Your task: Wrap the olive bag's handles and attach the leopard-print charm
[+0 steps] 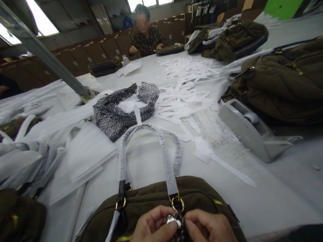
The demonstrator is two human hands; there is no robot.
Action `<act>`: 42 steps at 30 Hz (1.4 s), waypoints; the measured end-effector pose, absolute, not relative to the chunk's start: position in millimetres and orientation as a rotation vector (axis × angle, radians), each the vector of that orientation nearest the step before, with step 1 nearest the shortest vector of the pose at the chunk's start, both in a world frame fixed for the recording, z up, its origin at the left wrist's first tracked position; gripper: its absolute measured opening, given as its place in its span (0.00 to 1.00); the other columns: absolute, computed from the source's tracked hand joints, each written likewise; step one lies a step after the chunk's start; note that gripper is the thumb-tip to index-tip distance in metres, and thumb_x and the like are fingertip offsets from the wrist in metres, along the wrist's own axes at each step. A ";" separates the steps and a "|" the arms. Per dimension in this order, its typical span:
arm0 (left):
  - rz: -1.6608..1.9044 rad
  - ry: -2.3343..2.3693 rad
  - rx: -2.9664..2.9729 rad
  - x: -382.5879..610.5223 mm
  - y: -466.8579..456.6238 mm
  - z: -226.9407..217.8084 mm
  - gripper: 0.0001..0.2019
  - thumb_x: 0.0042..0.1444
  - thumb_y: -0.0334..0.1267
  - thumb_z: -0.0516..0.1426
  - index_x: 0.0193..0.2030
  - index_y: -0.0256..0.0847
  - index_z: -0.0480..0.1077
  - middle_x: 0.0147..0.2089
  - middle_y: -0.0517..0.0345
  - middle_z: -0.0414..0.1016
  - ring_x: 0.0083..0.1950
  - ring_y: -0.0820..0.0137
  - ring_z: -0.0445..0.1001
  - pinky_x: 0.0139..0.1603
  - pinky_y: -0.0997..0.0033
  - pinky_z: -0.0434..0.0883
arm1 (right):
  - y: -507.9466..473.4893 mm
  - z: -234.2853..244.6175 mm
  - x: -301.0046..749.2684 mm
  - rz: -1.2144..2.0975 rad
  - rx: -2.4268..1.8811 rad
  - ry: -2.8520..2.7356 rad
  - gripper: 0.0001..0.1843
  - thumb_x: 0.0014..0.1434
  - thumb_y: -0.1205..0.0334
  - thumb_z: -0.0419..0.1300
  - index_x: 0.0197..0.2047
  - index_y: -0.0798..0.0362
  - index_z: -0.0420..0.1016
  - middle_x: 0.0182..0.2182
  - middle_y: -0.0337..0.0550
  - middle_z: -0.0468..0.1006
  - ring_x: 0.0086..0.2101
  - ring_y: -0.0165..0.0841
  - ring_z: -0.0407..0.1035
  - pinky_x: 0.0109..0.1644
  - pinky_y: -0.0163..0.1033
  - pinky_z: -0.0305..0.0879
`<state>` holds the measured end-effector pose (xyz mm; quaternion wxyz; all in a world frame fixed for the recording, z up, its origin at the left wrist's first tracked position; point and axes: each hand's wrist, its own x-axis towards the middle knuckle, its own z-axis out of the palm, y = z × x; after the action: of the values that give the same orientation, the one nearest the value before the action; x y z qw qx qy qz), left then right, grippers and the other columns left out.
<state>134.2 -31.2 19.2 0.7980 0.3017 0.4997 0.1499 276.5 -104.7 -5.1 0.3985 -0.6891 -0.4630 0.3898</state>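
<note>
Head view: olive bag on the bench, nearest us, wrapped handles reaching away from it. Our left hand pinches a silver piece just below a gold ring; right hand has finger and thumb drawn close beside it, gripping what, we cannot tell. Best, we judge, to steady the silver with the left, leaving fine work to the right.

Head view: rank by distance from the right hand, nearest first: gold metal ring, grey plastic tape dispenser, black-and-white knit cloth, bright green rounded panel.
From the right hand:
1. Gold metal ring: slightly left, just beyond.
2. Grey plastic tape dispenser: ahead, right.
3. Black-and-white knit cloth: ahead, left.
4. Bright green rounded panel: far back, right.
</note>
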 end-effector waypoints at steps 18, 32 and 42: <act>0.283 1.187 0.985 140.7 -23.6 33.4 0.17 0.46 0.50 0.60 0.32 0.35 0.74 0.30 0.54 0.75 0.34 0.69 0.69 0.37 0.73 0.65 | -102.6 -9.8 281.1 1.393 -1.627 -0.885 0.22 0.53 0.45 0.54 0.25 0.58 0.73 0.15 0.37 0.65 0.17 0.25 0.57 0.20 0.29 0.49; 0.221 1.200 0.859 136.6 -20.5 27.8 0.24 0.38 0.52 0.64 0.36 0.34 0.74 0.29 0.54 0.74 0.27 0.74 0.65 0.27 0.77 0.60 | -98.9 -4.6 277.3 1.493 -1.535 -0.572 0.24 0.47 0.42 0.60 0.24 0.59 0.73 0.17 0.41 0.72 0.18 0.26 0.61 0.20 0.29 0.53; 0.215 1.151 1.057 141.3 -19.9 35.6 0.18 0.43 0.48 0.63 0.34 0.35 0.74 0.28 0.55 0.74 0.30 0.72 0.67 0.30 0.75 0.62 | -97.4 -9.0 280.0 1.470 -1.540 -0.681 0.22 0.50 0.45 0.59 0.27 0.58 0.76 0.19 0.41 0.72 0.21 0.28 0.63 0.21 0.29 0.56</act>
<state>141.3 -19.9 35.6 0.7047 0.4755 0.5177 0.0965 280.0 -97.4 -9.0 0.4378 -0.6195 -0.2740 0.5912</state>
